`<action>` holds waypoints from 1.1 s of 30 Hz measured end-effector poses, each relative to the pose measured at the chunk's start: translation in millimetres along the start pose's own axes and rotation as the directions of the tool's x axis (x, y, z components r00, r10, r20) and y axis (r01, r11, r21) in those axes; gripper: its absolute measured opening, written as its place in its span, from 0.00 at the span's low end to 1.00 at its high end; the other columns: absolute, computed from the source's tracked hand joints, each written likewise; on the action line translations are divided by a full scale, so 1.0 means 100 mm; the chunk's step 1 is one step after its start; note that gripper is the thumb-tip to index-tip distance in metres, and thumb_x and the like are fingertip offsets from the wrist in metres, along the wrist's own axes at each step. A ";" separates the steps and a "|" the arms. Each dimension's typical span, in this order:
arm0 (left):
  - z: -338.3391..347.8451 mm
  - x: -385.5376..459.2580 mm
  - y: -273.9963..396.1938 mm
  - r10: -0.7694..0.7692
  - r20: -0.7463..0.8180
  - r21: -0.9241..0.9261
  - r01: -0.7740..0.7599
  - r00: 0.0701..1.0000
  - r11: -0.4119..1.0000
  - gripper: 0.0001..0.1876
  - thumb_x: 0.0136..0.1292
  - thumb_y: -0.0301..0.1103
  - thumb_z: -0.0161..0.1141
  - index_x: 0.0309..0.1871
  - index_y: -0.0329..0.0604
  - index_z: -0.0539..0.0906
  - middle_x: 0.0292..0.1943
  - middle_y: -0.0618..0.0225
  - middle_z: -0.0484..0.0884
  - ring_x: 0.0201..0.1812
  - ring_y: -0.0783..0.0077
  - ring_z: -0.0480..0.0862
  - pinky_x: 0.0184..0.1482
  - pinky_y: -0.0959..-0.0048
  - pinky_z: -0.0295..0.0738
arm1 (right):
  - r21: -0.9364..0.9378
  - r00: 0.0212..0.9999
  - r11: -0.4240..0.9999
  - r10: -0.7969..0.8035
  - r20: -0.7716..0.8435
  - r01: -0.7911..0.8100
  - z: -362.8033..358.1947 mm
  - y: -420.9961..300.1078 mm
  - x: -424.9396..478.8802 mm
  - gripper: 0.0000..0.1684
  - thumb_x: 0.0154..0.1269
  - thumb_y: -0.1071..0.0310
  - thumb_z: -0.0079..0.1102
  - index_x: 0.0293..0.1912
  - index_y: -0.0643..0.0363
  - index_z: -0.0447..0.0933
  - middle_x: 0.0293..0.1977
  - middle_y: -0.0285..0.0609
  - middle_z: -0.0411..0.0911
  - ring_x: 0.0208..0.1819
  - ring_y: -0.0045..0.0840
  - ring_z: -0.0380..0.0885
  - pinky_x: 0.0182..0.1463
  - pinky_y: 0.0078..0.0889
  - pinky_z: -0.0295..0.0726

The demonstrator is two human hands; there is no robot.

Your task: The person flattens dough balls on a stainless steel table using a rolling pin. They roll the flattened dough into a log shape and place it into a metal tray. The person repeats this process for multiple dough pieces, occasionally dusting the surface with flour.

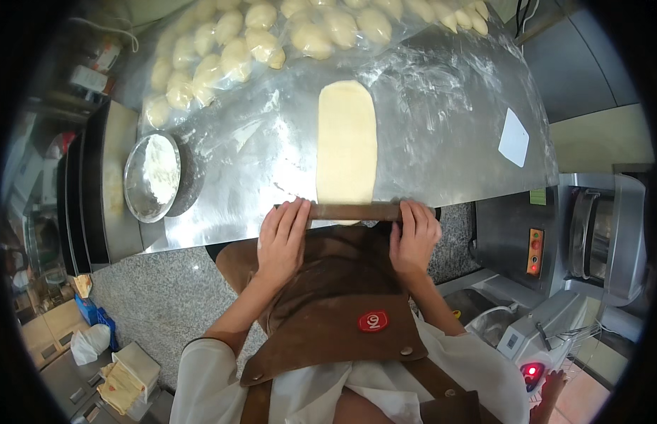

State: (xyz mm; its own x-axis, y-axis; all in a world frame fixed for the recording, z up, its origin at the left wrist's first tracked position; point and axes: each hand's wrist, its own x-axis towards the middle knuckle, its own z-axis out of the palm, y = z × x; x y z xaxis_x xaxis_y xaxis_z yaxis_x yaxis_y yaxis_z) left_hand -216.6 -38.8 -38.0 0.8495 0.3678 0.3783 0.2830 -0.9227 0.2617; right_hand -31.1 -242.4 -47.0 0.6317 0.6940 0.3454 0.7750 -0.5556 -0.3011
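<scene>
A long, flat strip of dough (346, 140) lies lengthwise on the steel table (243, 164), with rounded ends. Across its near end rests a brown wooden rolling pin (355, 212), and a small bit of dough shows on my side of it. My left hand (282, 236) lies over the pin's left end, fingers laid on top. At the other end, my right hand (414, 233) is on the pin with its thumb below. Both hands are close to the table's front edge, just before my brown apron (339, 328).
Several dough balls (311, 40) sit under clear plastic sheeting along the back. A bowl of flour (161, 169) stands left, beside stacked dark trays (97, 185). A white scraper (514, 139) lies at right. Machines (519, 238) stand beyond the table; another person's hand (553, 382) is at lower right.
</scene>
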 end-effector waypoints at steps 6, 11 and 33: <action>-0.23 0.34 -0.43 0.249 -0.023 -0.111 -0.250 0.968 0.962 0.28 0.59 0.25 0.63 0.66 0.44 0.85 0.54 0.66 0.84 0.48 0.65 0.80 0.51 0.66 0.73 | 0.120 0.979 0.974 -0.198 0.048 0.192 -0.34 0.24 0.54 0.26 0.57 0.77 0.65 0.58 0.58 0.80 0.52 0.43 0.80 0.58 0.41 0.75 0.66 0.51 0.65; 0.46 1.39 -0.43 -0.074 -0.043 -0.091 0.070 0.996 0.993 0.30 0.73 0.33 0.57 0.77 0.37 0.71 0.74 0.49 0.73 0.77 0.49 0.69 0.81 0.46 0.52 | -0.013 0.996 0.997 -0.080 0.038 0.081 0.23 0.32 1.45 0.39 0.73 0.57 0.60 0.75 0.68 0.62 0.73 0.59 0.66 0.77 0.51 0.61 0.81 0.59 0.50; 0.76 2.14 -0.75 -0.108 -0.133 -0.037 0.104 0.985 0.994 0.35 0.76 0.42 0.54 0.79 0.31 0.63 0.81 0.46 0.61 0.81 0.44 0.60 0.84 0.50 0.47 | -0.089 0.984 0.996 -0.023 -0.178 0.008 0.75 0.28 2.06 0.37 0.77 0.53 0.55 0.71 0.74 0.66 0.74 0.65 0.64 0.76 0.54 0.63 0.79 0.56 0.57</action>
State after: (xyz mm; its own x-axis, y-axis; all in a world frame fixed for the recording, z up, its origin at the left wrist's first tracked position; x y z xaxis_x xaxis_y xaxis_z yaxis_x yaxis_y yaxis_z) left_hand -22.2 100.3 -44.6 0.7469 0.4776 0.4627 0.3531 -0.8745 0.3326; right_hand 119.0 -80.7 -51.5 0.6064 0.6143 0.5049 0.7782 -0.5889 -0.2182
